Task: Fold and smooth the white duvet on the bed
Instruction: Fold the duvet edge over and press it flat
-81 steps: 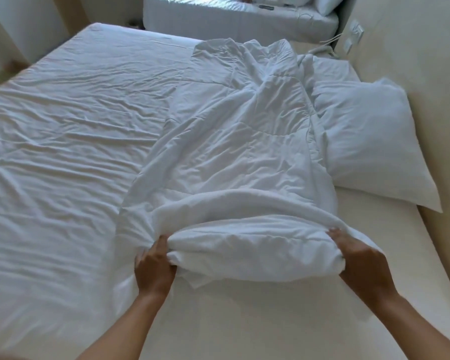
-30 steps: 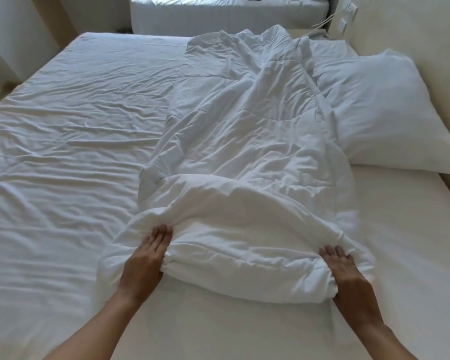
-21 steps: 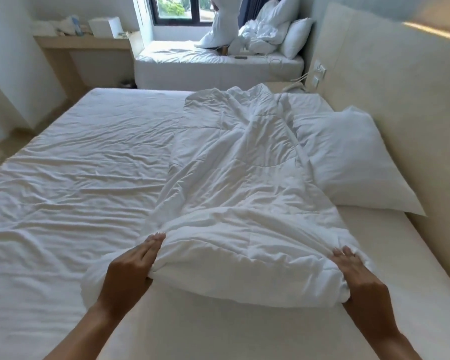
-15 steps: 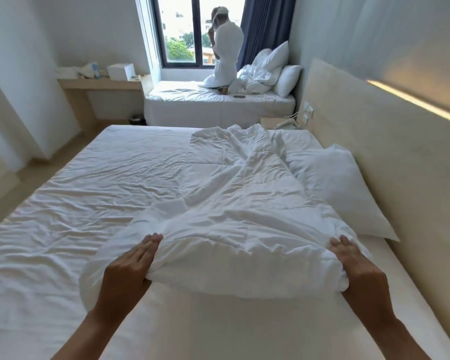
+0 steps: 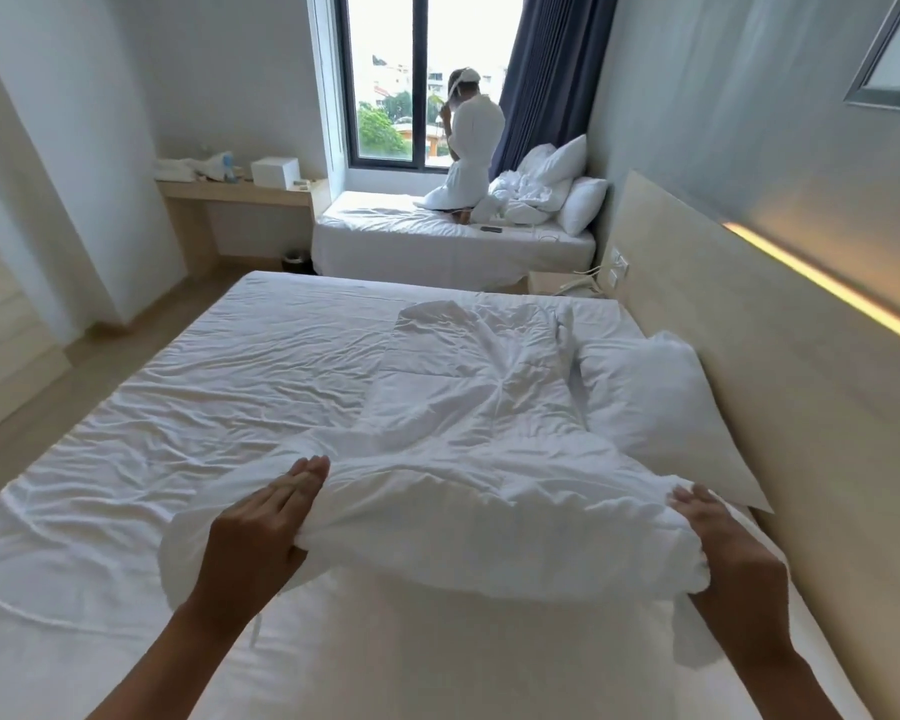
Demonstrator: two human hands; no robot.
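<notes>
Pale walls, a tall window and a long wooden headboard [image 5: 780,356] frame the wide white-sheeted bed [image 5: 178,407] on which the work lies. On it, the puffy white quilted duvet [image 5: 468,433] sits as a long narrow strip on the headboard side of the mattress, its long axis running straight away from the person toward the far edge of the bed. The near end is a thick rolled fold lifted a little off the sheet, and both hands hold it — so the rest of the strip lies directly ahead of them, and any next fold would seem to go forward along that axis.

The left hand [image 5: 261,532] clasps the left end of the roll, fingers straight and together on top, thumb hidden underneath. The right hand [image 5: 728,558] clamps the right end, fingers curled over the bunched cloth. Neither hand looks nearer to the far end; they sit about level, one at each side.

The fabric is soft, crumpled and stitched in panels, with loose creases along its length. Beside it to the right lies a plump white pillow [image 5: 655,407], touching the duvet's edge and near the headboard. The sheet to the left is wrinkled. Well beyond, on a second white bed [image 5: 437,241] by the window, a person in a white robe [image 5: 468,153] kneels.
</notes>
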